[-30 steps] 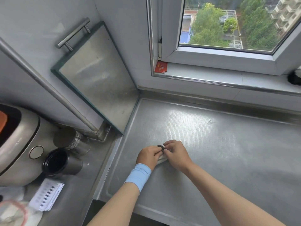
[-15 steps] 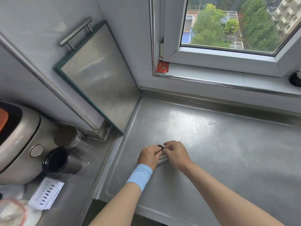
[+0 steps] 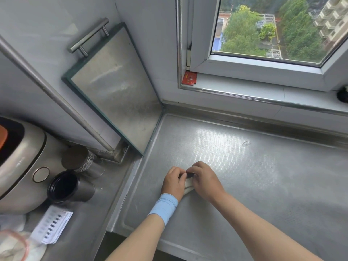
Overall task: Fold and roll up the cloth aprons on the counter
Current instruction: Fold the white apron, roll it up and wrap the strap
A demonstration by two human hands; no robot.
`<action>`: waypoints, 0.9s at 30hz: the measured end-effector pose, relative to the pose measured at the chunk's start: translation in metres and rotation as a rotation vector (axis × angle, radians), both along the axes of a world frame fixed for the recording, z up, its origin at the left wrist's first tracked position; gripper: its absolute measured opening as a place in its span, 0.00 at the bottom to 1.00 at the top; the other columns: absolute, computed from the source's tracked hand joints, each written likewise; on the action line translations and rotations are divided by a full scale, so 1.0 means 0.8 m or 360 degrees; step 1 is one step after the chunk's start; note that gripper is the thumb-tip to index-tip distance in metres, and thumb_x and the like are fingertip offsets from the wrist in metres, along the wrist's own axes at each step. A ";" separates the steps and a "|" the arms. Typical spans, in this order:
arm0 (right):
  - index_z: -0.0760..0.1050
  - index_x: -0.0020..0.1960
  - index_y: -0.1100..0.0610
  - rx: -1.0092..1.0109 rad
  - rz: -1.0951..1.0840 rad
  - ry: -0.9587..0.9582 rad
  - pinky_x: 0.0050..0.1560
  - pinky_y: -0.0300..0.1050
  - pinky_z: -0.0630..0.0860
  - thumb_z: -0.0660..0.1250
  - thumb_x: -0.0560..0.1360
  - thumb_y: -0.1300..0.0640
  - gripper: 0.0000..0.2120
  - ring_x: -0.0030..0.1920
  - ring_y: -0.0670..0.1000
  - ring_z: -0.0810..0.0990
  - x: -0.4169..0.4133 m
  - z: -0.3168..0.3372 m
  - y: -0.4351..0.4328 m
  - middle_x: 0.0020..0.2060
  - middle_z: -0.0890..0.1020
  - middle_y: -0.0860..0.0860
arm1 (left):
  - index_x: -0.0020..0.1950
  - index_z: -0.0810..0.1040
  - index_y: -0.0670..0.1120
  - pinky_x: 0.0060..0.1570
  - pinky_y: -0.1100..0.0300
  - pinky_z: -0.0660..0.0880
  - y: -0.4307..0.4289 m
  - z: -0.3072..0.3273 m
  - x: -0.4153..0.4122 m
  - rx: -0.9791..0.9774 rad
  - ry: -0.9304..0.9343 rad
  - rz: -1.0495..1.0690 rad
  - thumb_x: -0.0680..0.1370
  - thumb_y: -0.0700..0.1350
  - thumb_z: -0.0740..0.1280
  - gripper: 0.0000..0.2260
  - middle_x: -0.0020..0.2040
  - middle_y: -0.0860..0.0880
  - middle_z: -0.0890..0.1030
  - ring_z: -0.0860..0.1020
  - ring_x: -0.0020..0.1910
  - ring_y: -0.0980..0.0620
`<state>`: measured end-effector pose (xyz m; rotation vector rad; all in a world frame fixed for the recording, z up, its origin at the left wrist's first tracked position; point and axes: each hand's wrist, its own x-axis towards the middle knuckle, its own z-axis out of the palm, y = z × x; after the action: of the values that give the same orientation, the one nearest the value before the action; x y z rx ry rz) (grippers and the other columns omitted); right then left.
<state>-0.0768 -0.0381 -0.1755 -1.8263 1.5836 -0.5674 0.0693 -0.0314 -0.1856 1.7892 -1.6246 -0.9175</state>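
A small, tightly rolled pale cloth apron lies on the steel counter, mostly hidden under my hands. My left hand, with a light blue wrap on its wrist, grips the roll from the left. From the right, my right hand closes over it. Between the fingertips of both hands a thin black band or strap shows at the top of the roll.
A metal-framed panel with a bar handle leans in the left corner. A rice cooker, two dark cups and a paper card sit at the left. The window sill runs behind, holding a red packet.
My hands have stayed together on the roll; only the fingertips shifted slightly around the black band. The view has barely moved.
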 end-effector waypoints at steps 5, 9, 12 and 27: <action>0.84 0.50 0.50 -0.0057 0.0024 0.0206 0.44 0.39 0.72 0.68 0.75 0.54 0.06 0.49 0.46 0.76 -0.003 -0.003 -0.004 0.45 0.79 0.44 | 0.45 0.80 0.44 0.48 0.72 0.70 0.002 -0.004 -0.001 -0.0131 0.0135 0.0016 0.73 0.35 0.70 0.05 0.49 0.52 0.75 0.76 0.46 0.62; 0.81 0.45 0.47 0.0023 -0.0059 0.0330 0.43 0.43 0.74 0.65 0.76 0.48 0.07 0.45 0.46 0.78 0.004 0.012 -0.013 0.42 0.80 0.43 | 0.56 0.78 0.51 0.60 0.72 0.63 0.000 -0.001 0.010 -0.0224 -0.0124 0.0034 0.68 0.45 0.75 0.17 0.58 0.54 0.68 0.66 0.57 0.58; 0.80 0.44 0.47 0.0239 -0.0116 0.0224 0.47 0.44 0.76 0.64 0.75 0.47 0.08 0.44 0.44 0.79 0.003 0.025 -0.023 0.42 0.82 0.41 | 0.64 0.73 0.50 0.62 0.63 0.67 -0.006 0.006 0.021 0.0217 -0.0041 -0.0105 0.71 0.55 0.73 0.24 0.58 0.53 0.73 0.69 0.59 0.55; 0.76 0.40 0.56 0.0245 0.0140 0.0153 0.49 0.53 0.75 0.58 0.79 0.53 0.13 0.44 0.57 0.79 0.024 0.162 -0.071 0.42 0.80 0.53 | 0.51 0.78 0.56 0.50 0.63 0.74 -0.046 0.144 0.046 0.0433 0.0150 -0.0590 0.70 0.49 0.69 0.10 0.46 0.54 0.82 0.79 0.46 0.53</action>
<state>-0.0575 -0.0950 -0.0458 -1.8196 1.5553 -0.3131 0.1060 -0.0683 -0.0702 1.6076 -1.8781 -1.4275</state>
